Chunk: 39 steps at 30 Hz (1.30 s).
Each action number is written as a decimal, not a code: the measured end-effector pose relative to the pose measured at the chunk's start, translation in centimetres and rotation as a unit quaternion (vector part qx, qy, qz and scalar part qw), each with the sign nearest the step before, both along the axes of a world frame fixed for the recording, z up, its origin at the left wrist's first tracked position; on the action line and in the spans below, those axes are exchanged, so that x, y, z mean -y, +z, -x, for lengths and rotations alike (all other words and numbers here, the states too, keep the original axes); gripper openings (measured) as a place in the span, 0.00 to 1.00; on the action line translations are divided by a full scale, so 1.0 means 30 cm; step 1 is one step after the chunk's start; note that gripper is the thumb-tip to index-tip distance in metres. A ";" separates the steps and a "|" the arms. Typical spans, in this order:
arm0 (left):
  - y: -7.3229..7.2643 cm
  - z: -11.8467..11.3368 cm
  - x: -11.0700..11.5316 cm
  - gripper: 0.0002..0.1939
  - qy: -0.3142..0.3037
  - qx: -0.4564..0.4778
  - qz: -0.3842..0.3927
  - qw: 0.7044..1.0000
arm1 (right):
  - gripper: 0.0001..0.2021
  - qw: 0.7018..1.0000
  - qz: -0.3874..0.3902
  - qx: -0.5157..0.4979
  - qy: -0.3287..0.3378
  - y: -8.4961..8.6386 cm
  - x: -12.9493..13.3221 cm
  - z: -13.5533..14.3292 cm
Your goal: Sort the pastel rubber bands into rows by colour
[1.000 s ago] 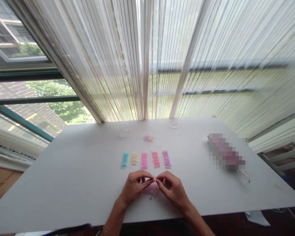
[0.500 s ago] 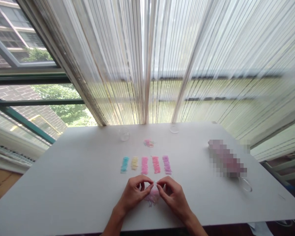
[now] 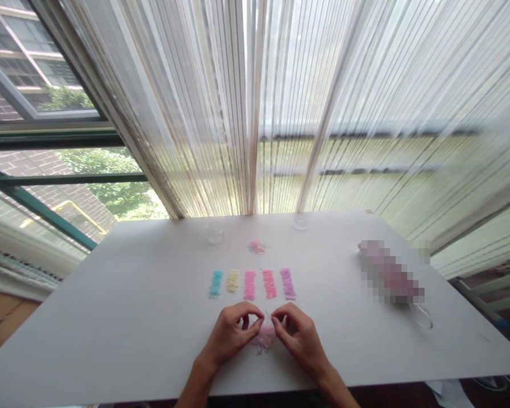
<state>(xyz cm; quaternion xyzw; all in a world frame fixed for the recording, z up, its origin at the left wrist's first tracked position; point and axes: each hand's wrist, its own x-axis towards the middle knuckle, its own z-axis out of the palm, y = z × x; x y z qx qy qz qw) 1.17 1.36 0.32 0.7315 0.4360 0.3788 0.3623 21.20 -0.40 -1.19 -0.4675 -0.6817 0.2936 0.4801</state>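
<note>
Thumb and forefinger of my left hand (image 3: 238, 328) are pinched together. My right hand (image 3: 296, 334) makes the same pinch facing it, with a narrow gap between the two. A tiny pale bluish piece (image 3: 267, 312) shows by the fingertips, too small to name. Beneath them lies a loose heap of thin pink and lilac pieces (image 3: 263, 340), partly covered by the hands. Just beyond, small pieces are laid in columns: blue (image 3: 215, 284), yellow (image 3: 232, 281), pink (image 3: 249, 285), coral (image 3: 269, 284) and purple (image 3: 288, 284).
A small mixed pile (image 3: 257, 247) lies behind the columns. Farther back are a clear round container (image 3: 215, 233) and a clear ring-shaped lid (image 3: 300, 225). A blurred-out mauve object (image 3: 389, 272) with a loop lies at right on the white table (image 3: 123, 317). Curtains hang behind.
The hands keep their pinches at almost the same spot, the gap between the fingertips a little wider. The things on the table lie as before; the view has shifted slightly.
</note>
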 end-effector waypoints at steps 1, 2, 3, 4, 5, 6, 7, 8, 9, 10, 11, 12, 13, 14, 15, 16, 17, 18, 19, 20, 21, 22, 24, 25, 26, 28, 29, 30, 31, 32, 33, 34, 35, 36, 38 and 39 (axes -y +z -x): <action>0.001 0.000 0.001 0.05 -0.001 -0.005 -0.003 1.000 | 0.05 1.000 0.000 0.000 0.000 0.000 0.000 -0.001; 0.002 0.000 0.001 0.05 0.000 -0.010 -0.006 1.000 | 0.05 1.000 0.000 0.001 0.000 0.001 0.001 -0.001; 0.002 0.000 0.001 0.05 0.000 -0.015 -0.008 1.000 | 0.06 1.000 0.000 0.002 0.000 0.001 0.001 -0.001; 0.002 0.001 0.001 0.05 0.000 -0.018 -0.009 1.000 | 0.06 1.000 0.000 0.002 -0.001 0.001 0.001 -0.001; 0.002 0.001 -0.001 0.05 -0.001 -0.021 -0.010 1.000 | 0.06 1.000 0.000 0.002 -0.002 0.001 0.001 -0.001; 0.002 0.001 -0.002 0.05 -0.003 -0.024 -0.009 1.000 | 0.06 1.000 0.000 0.002 -0.003 0.001 0.001 -0.001; 0.001 0.001 -0.004 0.05 -0.005 -0.027 -0.008 1.000 | 0.06 1.000 -0.001 0.002 -0.004 0.001 0.001 0.000; 0.001 0.001 -0.006 0.05 -0.006 -0.031 -0.007 0.999 | 0.06 1.000 -0.001 0.002 -0.004 0.001 0.001 0.000; 0.001 0.001 -0.007 0.05 -0.008 -0.035 -0.005 0.999 | 0.06 1.000 -0.002 0.003 -0.003 0.001 0.002 0.000; 0.001 0.000 -0.008 0.06 -0.008 -0.040 -0.004 0.999 | 0.06 1.000 -0.004 0.004 -0.001 0.001 0.002 0.001; 0.002 0.000 -0.008 0.06 -0.008 -0.044 -0.003 0.999 | 0.07 1.000 -0.006 0.005 -0.001 0.001 0.003 0.001; 0.002 0.001 -0.010 0.07 -0.009 -0.048 -0.002 0.999 | 0.07 1.000 -0.007 0.005 0.000 0.002 0.003 0.000; 0.003 0.003 -0.011 0.07 -0.008 -0.052 -0.003 0.999 | 0.07 1.000 -0.008 0.005 -0.001 0.002 0.004 -0.001; 0.004 0.007 -0.015 0.07 -0.003 -0.055 -0.006 0.998 | 0.07 1.000 -0.007 0.003 -0.002 0.003 0.004 -0.002; 0.005 0.013 -0.019 0.07 0.007 -0.057 -0.011 0.998 | 0.07 1.000 -0.004 0.000 -0.005 0.004 0.004 -0.003; 0.008 0.022 -0.025 0.08 0.024 -0.057 -0.019 0.998 | 0.08 1.000 0.001 -0.004 -0.008 0.005 0.004 -0.003; 0.010 0.033 -0.033 0.08 0.047 -0.057 -0.029 0.997 | 0.08 1.000 0.006 -0.008 -0.012 0.006 0.004 -0.004; 0.012 0.047 -0.042 0.09 0.071 -0.056 -0.040 0.995 | 0.09 1.000 0.010 -0.011 -0.015 0.007 0.004 -0.005; 0.014 0.061 -0.051 0.10 0.091 -0.052 -0.052 0.993 | 0.10 1.000 0.013 -0.014 -0.017 0.008 0.004 -0.005; 0.016 0.075 -0.060 0.11 0.102 -0.054 -0.060 0.992 | 0.10 1.000 0.014 -0.015 -0.017 0.009 0.004 -0.004; 0.017 0.087 -0.068 0.11 0.109 -0.059 -0.067 0.990 | 0.10 1.000 0.014 -0.016 -0.017 0.009 0.003 -0.004; 0.018 0.098 -0.074 0.11 0.114 -0.064 -0.071 0.989 | 0.10 1.000 0.013 -0.017 -0.015 0.010 0.003 -0.003; 0.017 0.110 -0.083 0.11 0.114 -0.075 -0.074 0.988 | 0.10 1.000 0.013 -0.018 -0.013 0.012 0.004 -0.002; 0.017 0.111 -0.084 0.11 0.112 -0.079 -0.073 0.988 | 0.10 1.000 0.014 -0.017 -0.012 0.013 0.004 -0.002; 0.017 0.110 -0.085 0.10 0.108 -0.081 -0.072 0.988 | 0.10 1.000 0.015 -0.016 -0.011 0.013 0.005 -0.002; 0.017 0.102 -0.084 0.10 0.097 -0.089 -0.072 0.989 | 0.10 1.000 0.017 -0.014 -0.008 0.013 0.007 -0.002; 0.017 0.098 -0.083 0.09 0.093 -0.094 -0.074 0.988 | 0.10 1.000 0.018 -0.013 -0.007 0.012 0.008 -0.003; 0.017 0.094 -0.083 0.09 0.090 -0.101 -0.076 0.988 | 0.09 1.000 0.017 -0.013 -0.006 0.011 0.009 -0.003; 0.016 0.091 -0.083 0.09 0.090 -0.109 -0.080 0.987 | 0.09 1.000 0.018 -0.012 -0.005 0.010 0.010 -0.003; 0.015 0.089 -0.083 0.09 0.092 -0.117 -0.085 0.985 | 0.09 1.000 0.018 -0.012 -0.003 0.008 0.010 -0.003; 0.014 0.089 -0.084 0.10 0.095 -0.124 -0.090 0.984 | 0.09 1.000 0.019 -0.010 -0.003 0.007 0.010 -0.003; 0.012 0.089 -0.086 0.10 0.096 -0.128 -0.095 0.982 | 0.09 1.000 0.019 -0.009 -0.003 0.007 0.010 -0.003; 0.010 0.090 -0.087 0.10 0.098 -0.131 -0.100 0.981 | 0.09 1.000 0.019 -0.007 -0.002 0.006 0.009 -0.004; 0.008 0.092 -0.089 0.10 0.101 -0.135 -0.104 0.980 | 0.09 1.000 0.018 -0.006 -0.003 0.006 0.007 -0.004; 0.005 0.094 -0.090 0.11 0.105 -0.144 -0.109 0.978 | 0.10 1.000 0.016 -0.004 -0.003 0.007 0.005 -0.004; 0.003 0.094 -0.091 0.11 0.106 -0.150 -0.109 0.977 | 0.10 1.000 0.016 -0.004 -0.002 0.007 0.005 -0.004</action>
